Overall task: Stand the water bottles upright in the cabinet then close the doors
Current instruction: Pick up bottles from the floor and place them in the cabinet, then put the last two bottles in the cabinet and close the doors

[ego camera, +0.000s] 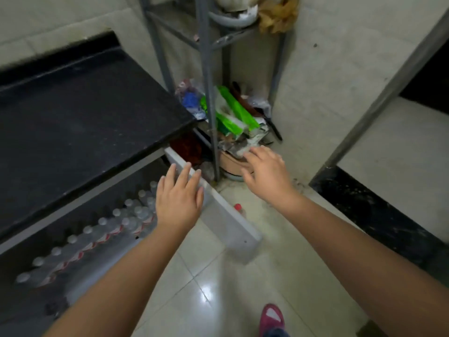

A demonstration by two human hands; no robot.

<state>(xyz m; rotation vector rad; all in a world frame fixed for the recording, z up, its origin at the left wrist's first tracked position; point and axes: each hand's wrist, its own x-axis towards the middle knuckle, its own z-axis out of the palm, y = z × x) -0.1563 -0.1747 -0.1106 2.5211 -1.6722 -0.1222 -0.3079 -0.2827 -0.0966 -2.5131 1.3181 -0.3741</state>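
Reaching with fingers spread, empty, the left hand (178,200) touches the open cabinet door (226,220) beside it, the bottles (116,224) below already standing, so swinging it shut looks next.

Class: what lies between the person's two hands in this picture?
In the head view, the open white door stands between the left hand and right hand.
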